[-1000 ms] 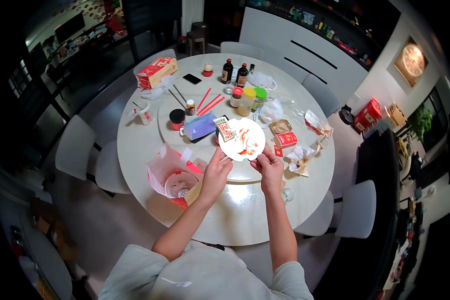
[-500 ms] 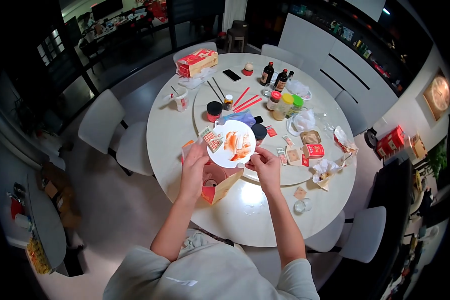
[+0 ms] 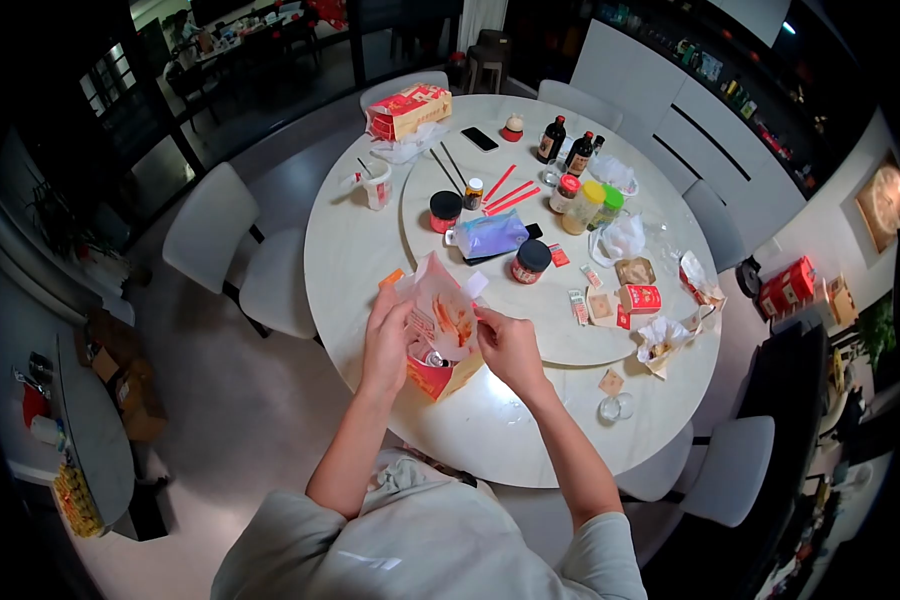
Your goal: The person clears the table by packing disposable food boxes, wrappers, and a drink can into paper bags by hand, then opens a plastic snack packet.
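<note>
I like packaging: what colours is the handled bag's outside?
The bag is red and tan; see the head view.

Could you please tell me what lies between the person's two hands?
In the head view, an open paper bag stands between the left hand and the right hand; orange-red smears show there too.

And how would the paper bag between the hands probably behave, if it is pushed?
The paper bag would probably crumple, since its thin-looking rim is bent. It seems likely light for its size, being paper, though I cannot see everything inside.
</note>
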The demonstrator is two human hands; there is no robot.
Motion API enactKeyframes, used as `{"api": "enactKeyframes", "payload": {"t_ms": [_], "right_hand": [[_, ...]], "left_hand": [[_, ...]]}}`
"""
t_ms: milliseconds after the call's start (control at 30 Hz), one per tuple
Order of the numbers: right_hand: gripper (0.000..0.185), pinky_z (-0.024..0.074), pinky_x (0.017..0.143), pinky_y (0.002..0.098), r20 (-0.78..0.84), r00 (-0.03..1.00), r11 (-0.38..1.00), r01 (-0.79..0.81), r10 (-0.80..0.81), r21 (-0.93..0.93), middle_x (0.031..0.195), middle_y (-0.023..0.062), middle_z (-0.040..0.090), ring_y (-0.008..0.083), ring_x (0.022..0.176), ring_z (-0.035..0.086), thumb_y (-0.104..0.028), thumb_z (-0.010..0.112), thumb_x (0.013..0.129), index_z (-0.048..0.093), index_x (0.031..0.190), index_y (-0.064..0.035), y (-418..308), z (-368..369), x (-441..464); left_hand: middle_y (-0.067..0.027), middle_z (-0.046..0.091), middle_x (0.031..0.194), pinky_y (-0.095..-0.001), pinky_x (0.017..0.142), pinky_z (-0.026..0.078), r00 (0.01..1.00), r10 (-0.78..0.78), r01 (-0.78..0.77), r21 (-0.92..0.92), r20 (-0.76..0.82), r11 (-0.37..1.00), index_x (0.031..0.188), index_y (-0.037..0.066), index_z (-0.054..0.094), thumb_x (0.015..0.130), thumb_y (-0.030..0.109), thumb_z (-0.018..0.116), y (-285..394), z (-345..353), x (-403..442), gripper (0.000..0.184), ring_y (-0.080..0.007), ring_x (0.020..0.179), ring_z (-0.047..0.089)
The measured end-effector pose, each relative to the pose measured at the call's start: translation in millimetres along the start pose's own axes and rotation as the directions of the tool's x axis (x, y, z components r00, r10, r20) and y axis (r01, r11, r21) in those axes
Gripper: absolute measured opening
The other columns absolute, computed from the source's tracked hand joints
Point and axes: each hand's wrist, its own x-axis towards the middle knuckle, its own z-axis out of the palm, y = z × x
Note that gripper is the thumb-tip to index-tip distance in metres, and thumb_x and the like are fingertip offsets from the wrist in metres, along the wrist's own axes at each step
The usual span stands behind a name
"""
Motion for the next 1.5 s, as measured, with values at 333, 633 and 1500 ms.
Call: {"api": "enactKeyframes", "payload": {"t_ms": [333,633,1500], "right_hand": [[0.022,0.0510,0.064,0.0405,-0.072,0.997,0.996,-0.010,0.016,0.084,0.075,0.0229,0.062,0.0362,0.070,0.063,0.001,0.058,0.078,0.062,0.099,0.0035,0.9,2.4,-0.7],[0.023,0.0524,0.067,0.0355,-0.193,0.974,0.982,-0.085,0.117,0.167,0.084,0.0219,0.066,0.0312,0.077,0.067,-0.001,0.057,0.082,0.062,0.104,0.0038,-2.1,-11.9,-4.2],[0.028,0.0525,0.077,0.0274,-0.306,0.642,0.662,-0.432,0.702,0.613,0.104,0.0131,0.064,0.0170,0.092,0.064,0.000,0.051,0.089,0.056,0.116,0.0043,174.3,-57.1,-107.0]], "left_hand": [[-0.0162,0.029,0.145,-0.0310,0.105,0.030,0.996,-0.026,0.025,0.017,0.091,1.000,0.142,-0.009,0.019,0.091,0.008,0.044,-6.7,-0.6,11.0,0.059,-0.0200,0.128,0.036],[-0.0228,0.021,0.148,-0.0343,0.113,0.018,0.967,-0.062,0.057,0.031,0.247,0.998,0.141,-0.009,0.019,0.092,0.009,0.044,-12.1,11.1,20.8,0.058,-0.0271,0.139,0.021],[-0.0224,0.031,0.144,-0.0335,0.110,0.026,0.664,-0.521,0.340,0.405,0.537,0.849,0.139,-0.010,0.024,0.090,0.007,0.045,-187.4,136.8,-2.1,0.056,-0.0264,0.135,0.031]]}}
